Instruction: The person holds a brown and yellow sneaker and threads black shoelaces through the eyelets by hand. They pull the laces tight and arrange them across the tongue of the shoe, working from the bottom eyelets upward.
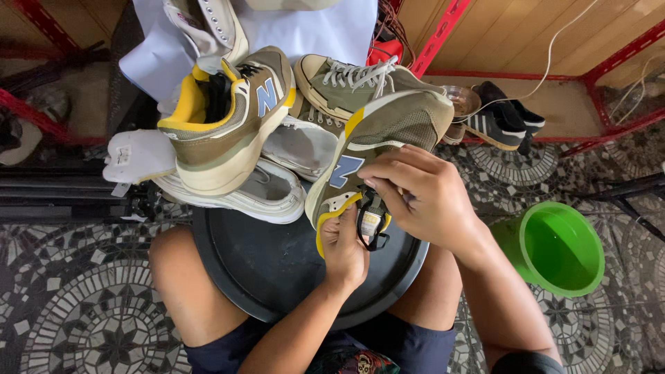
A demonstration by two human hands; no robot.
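Holding an olive sneaker (377, 149) heel-down over the black basin (277, 270), near centre. Left hand (344, 253), at 6 o'clock of the sneaker, fingers curled tight around the yellow heel. Right hand (424, 197), at 3 o'clock, fingertips pinching the black lace (370, 225). Probably lace work in hand; next, needing a steady heel and a careful pull.

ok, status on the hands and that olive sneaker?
Left hand grips olive sneaker at heel. Right hand pinches its black lace. Sneaker over black basin. Shoe pile crowds behind.
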